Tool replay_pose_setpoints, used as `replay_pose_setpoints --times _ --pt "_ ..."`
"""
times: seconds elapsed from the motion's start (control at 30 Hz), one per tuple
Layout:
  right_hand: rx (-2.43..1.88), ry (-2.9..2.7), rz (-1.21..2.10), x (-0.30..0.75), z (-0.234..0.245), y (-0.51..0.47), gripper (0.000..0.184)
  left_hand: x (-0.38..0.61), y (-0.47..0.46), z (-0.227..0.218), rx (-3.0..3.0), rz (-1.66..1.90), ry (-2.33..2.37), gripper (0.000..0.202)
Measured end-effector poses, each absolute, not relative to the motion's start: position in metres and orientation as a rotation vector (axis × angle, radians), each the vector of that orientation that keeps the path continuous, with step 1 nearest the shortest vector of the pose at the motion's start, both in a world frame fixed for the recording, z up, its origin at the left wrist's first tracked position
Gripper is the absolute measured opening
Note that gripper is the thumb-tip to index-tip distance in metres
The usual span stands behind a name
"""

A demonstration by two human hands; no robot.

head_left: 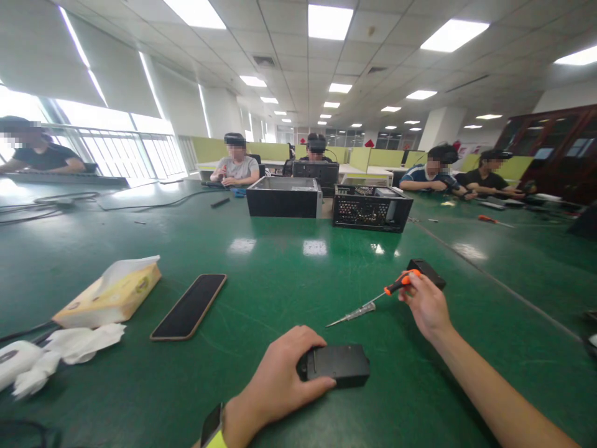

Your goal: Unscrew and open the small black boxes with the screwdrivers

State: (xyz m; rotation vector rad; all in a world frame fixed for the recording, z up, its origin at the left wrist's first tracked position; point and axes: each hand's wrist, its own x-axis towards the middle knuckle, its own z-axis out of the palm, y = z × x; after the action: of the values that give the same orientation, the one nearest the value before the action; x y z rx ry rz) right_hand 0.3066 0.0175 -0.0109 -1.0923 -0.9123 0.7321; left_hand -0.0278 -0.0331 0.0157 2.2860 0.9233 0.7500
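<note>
My left hand (289, 373) is closed around the left end of a black rectangular box (345, 364) lying on the green tabletop. Its thumb and fingers grip opposite sides of the box. In my right hand (428, 306) is a screwdriver (397, 284) with an orange and black handle. Its shaft points down to the left, toward a second, clear-handled slim screwdriver (357, 313) lying on the table; whether they touch I cannot tell. Just behind my right hand sits another black box (428, 272), partly hidden by the hand and the handle.
A phone (190, 308) lies left, beside a tissue pack (114, 292) and crumpled tissues (79, 343). Farther back stand a black case (284, 198) and an open perforated metal case (372, 208). Another screwdriver (489, 219) lies far right. Several people sit around the table.
</note>
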Motion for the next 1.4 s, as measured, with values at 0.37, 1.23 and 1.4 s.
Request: replay_pose_setpoints --times 0.37,1.23,1.4 --pt "-0.788 -0.487 1.115 0.303 0.037 -0.004 0.017 -0.023 -0.030 0.014 2.327 0.821 0.910 0.029" --pt "-0.736 -1.384 0.691 0.196 0.046 -0.005 0.023 -0.026 -0.022 0.006 2.320 0.856 0.824 0.039" --pt "-0.841 -1.559 0.517 0.201 0.058 -0.008 0.022 -0.027 -0.022 0.004 2.335 0.837 0.902 0.040"
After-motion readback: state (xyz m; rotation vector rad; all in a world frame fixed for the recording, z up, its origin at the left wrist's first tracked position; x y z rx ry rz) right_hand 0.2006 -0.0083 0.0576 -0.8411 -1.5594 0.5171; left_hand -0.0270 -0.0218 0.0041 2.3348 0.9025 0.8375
